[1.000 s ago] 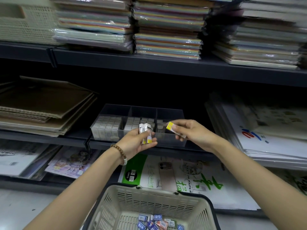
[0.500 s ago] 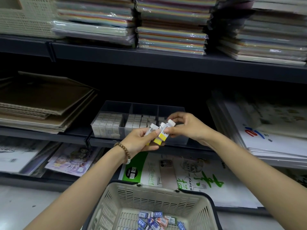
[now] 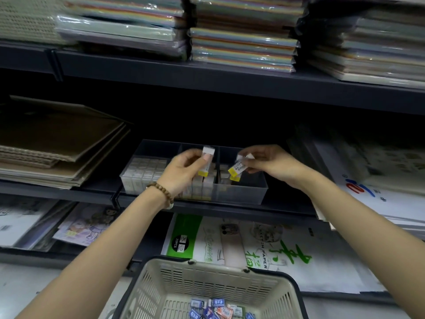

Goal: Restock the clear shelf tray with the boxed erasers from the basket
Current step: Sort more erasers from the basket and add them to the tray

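Head view, first speaker: "Centre of frame, one boxed eraser (image 3: 236,169) is pinched in the right grip (image 3: 271,162). It's tilted, yellow end down, above the right-hand compartment of the clear shelf tray (image 3: 241,195). How would you seat it?"

Second speaker: "Stand it upright first, I'd say. Then lower it against the divider (image 3: 217,157), beside the few boxes (image 3: 224,172) already there, so the row starts square. That compartment looks mostly bare, so a tilted box could topple."

First speaker: "And the left grip (image 3: 181,171)?"

Second speaker: "It clasps another eraser box (image 3: 207,160) upright, yellow end down, over the middle compartment, where packed boxes (image 3: 202,186) stand close. Blur hides whether it holds more than one. I'd keep it out of the right grip's path and feed it in next."

First speaker: "More stock?"

Second speaker: "Loose boxes (image 3: 216,308) lie in the basket (image 3: 207,284) at the bottom of frame, well below the shelf (image 3: 230,209). The left compartment's rows (image 3: 145,169) look full, so fill rightward."
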Available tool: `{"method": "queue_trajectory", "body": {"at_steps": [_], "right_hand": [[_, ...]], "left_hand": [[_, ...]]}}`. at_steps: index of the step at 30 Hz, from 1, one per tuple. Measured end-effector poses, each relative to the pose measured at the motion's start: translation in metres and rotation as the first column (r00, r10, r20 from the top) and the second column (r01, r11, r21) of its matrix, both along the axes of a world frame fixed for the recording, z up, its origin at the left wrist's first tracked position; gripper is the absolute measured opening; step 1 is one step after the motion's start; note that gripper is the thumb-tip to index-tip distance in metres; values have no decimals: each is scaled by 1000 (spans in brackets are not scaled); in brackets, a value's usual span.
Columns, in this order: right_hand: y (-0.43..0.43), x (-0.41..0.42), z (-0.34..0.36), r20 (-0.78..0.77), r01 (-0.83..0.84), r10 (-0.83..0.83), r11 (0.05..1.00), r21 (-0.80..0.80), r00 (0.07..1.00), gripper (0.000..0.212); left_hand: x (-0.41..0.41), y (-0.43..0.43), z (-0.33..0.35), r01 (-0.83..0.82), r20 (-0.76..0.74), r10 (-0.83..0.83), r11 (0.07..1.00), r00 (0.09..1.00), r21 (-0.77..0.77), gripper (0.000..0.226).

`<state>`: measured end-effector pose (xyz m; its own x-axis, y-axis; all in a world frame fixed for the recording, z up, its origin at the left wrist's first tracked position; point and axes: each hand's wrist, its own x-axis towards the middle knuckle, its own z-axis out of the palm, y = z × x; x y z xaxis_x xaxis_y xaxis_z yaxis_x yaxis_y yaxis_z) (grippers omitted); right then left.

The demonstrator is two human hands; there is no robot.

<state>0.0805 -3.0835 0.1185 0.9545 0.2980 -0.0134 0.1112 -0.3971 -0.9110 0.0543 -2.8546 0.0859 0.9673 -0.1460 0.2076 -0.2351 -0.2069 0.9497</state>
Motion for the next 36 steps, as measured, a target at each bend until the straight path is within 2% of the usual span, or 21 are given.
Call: {"method": "queue_trajectory", "body": {"at_steps": [3,7,11,15,18,22,26,30,34,36], "right_hand": [[7,8,-10,9,-46,47,994,-98,999,17],[15,15,-20,36,-32,40,979,-199,999,30],[16,17,-23,-22,-18,15,986,-164,1000,42],[9,16,-24,-150,-101,89,992,-72,985,39],[4,14,-27,-182,-128,115,990,-62,976,39],[6,9,-33,-120,-34,16,988,-153,993,43],[14,5,-37,-83,-3,-19,967,-255,996,49],[14,6,-32,-240,58,-76,995,-81,968,46],[14,9,-29,-302,85,-131,983,-160,944,39],[16,11,-29,-308,50,-125,970,-238,943,49]], "left_hand": [[15,-4,1,-3,97,-3,998,995,60,16],[25,-16,-4,54,91,-73,979,993,197,22],[30,-23,-11,79,127,-122,950,984,302,19],[30,-24,-17,52,158,-120,925,980,377,20],[27,-22,-22,-12,179,-80,888,981,461,23],[24,-22,-25,-78,200,-21,879,980,470,27],[22,-17,-24,-68,205,-47,853,978,518,32],[21,-13,-24,-59,201,-65,827,977,559,36],[22,-11,-26,-68,227,-79,816,971,574,37],[24,-10,-28,-71,216,-78,791,973,607,46]]}}
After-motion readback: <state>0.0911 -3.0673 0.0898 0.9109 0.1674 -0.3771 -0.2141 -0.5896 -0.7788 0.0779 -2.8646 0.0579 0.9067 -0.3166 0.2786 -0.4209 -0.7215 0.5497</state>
